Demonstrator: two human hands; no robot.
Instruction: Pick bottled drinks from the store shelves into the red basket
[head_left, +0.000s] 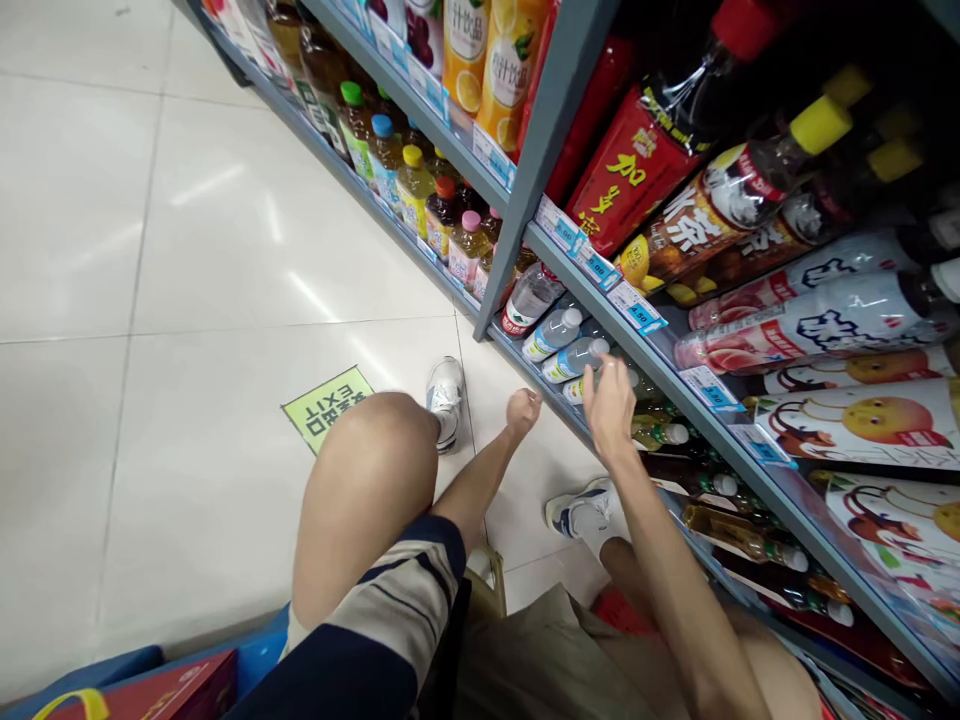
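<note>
My right hand (611, 400) reaches in at the bottom shelf, fingers partly apart, close to a clear bottle with a white cap (576, 360). Whether the fingertips touch that bottle I cannot tell. A second clear bottle (552, 335) with a blue and white label leans beside it. Left of these lies a larger clear bottle with a red label (527, 300). My left hand (523, 410) is curled into a fist above the floor, just in front of the shelf edge, and nothing shows in it.
The grey shelf upright (546, 120) divides the bays. Large red-labelled bottles (637, 165) and tea bottles (697, 220) fill the upper right shelf. Small coloured-cap bottles (415, 190) line the lower left. A green exit sign (326, 405) lies on the floor; a red box (172, 690) is at bottom left.
</note>
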